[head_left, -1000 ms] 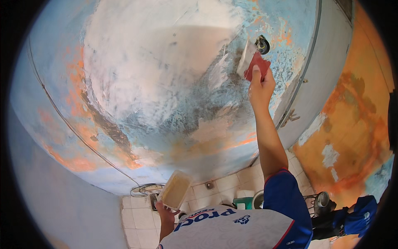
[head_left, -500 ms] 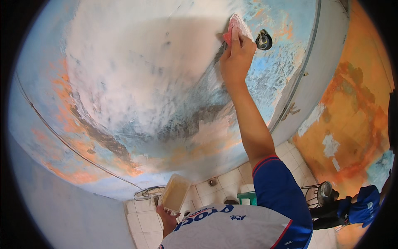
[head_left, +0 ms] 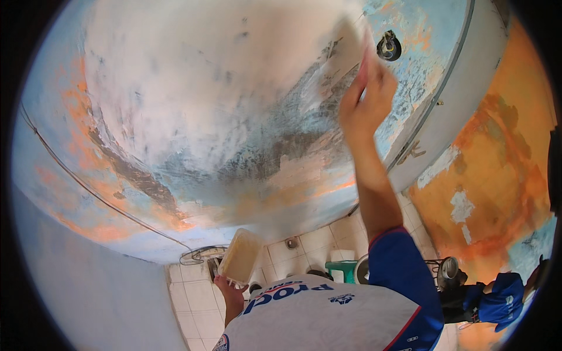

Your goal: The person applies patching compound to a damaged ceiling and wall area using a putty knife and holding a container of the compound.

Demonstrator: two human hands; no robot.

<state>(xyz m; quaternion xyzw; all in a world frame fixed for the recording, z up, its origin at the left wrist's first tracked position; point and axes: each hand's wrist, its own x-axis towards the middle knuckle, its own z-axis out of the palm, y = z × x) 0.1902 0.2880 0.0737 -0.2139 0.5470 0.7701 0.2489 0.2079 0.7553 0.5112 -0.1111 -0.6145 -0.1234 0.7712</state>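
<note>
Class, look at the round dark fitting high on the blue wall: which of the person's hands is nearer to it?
Right. The right hand is raised against the wall just below-left of the round fitting. The left hand is far below, holding a cream tray near the floor tiles.

The wall (head_left: 193,117) lies broad and flat from nine to twelve o'clock of the right hand (head_left: 366,102), open for sweeping. Just at one o'clock a round dark fitting (head_left: 389,45) juts out, and beyond it, at three o'clock, a thin pipe (head_left: 436,96) runs down along the corner. Low at six o'clock, the left hand (head_left: 231,292) with its flat board (head_left: 239,257) is well apart.
</note>
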